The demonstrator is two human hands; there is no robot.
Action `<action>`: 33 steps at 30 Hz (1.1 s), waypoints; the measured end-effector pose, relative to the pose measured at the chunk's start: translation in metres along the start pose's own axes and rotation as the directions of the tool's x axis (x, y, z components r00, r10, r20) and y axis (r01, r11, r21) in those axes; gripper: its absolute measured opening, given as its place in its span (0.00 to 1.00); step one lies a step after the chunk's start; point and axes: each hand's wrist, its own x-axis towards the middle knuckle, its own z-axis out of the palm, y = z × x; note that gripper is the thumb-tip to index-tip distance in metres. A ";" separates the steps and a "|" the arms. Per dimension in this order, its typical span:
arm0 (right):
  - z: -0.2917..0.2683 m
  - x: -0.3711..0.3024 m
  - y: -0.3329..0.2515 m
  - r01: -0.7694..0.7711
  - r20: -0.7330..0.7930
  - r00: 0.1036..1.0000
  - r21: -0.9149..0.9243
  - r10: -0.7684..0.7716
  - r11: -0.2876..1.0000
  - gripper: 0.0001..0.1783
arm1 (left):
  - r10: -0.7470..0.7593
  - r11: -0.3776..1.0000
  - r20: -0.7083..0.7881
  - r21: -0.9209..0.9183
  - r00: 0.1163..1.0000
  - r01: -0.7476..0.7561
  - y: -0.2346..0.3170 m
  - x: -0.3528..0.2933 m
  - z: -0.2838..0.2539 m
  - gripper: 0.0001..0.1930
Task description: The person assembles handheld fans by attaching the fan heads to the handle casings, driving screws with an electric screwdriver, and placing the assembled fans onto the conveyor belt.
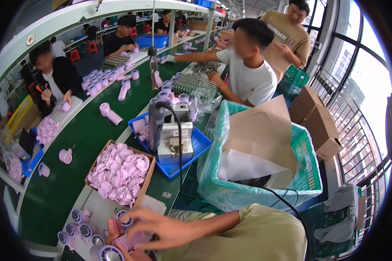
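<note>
At the lower edge my left hand [113, 231] is closed around a lilac hair-dryer-shaped body [101, 252] with a silver disc inside its round end. My right hand [165, 229] reaches over that body from the right, its fingers apart and curved above the lilac handle [136, 240]. Whether the fingertips touch it is hard to tell. Several similar bodies with dark-rimmed round ends [86, 230] stand on the pale board to the left. Just beyond my hands is a cardboard box [146, 180] heaped with small lilac plastic parts [117, 172].
A blue tray [200, 145] holds a grey device [175, 141] with a black cable. Right of it stands a lined green crate [307, 158] containing cardboard. Lilac housings [111, 114] lie along the green conveyor [89, 139]. Co-workers sit across and beyond; one stands at the back right.
</note>
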 end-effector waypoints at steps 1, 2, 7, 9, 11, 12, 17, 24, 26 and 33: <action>-0.007 0.002 0.004 -0.074 -0.115 0.991 -0.031 0.070 0.997 0.24 | 0.084 0.996 -0.075 0.014 0.994 -0.083 0.001 -0.001 -0.007 0.23; -0.018 0.006 0.011 -0.072 -0.328 0.945 -0.151 0.018 0.986 0.31 | 0.092 0.994 -0.091 0.063 0.992 -0.086 0.000 -0.003 -0.015 0.23; -0.078 0.018 0.045 -0.337 -0.719 0.647 -0.569 -0.254 0.751 0.45 | -0.106 0.884 0.106 -0.445 0.989 0.143 0.001 0.000 -0.041 0.10; -0.085 0.024 0.056 -0.340 -0.736 0.619 -0.567 -0.275 0.750 0.46 | -0.144 0.827 0.167 -0.522 0.975 0.211 -0.001 -0.008 -0.039 0.08; -0.091 0.033 0.065 -0.374 -0.771 0.571 -0.550 -0.281 0.747 0.45 | -0.260 0.792 0.100 -0.547 0.960 0.271 -0.002 -0.017 -0.039 0.08; -0.095 0.041 0.077 -0.370 -0.771 0.575 -0.543 -0.274 0.753 0.45 | -0.317 0.771 0.068 -0.563 0.946 0.298 -0.003 -0.021 -0.038 0.08; -0.127 0.063 0.094 -0.378 -0.750 0.640 -0.118 0.167 0.918 0.33 | -0.378 0.759 0.157 -0.512 0.912 0.402 0.001 -0.031 -0.028 0.07; -0.138 0.034 0.085 -0.038 -0.894 0.443 -0.091 -0.065 0.995 0.15 | -0.578 0.563 0.346 -0.487 0.740 0.668 0.000 -0.036 -0.026 0.05; -0.145 0.036 0.086 -0.021 -0.894 0.440 -0.104 -0.084 0.994 0.14 | -0.606 0.512 0.355 -0.511 0.712 0.690 -0.003 -0.031 -0.022 0.05; -0.140 0.043 0.100 -0.045 -0.904 0.405 -0.167 -0.135 0.985 0.12 | -0.632 0.453 0.375 -0.532 0.678 0.716 -0.010 -0.024 -0.014 0.06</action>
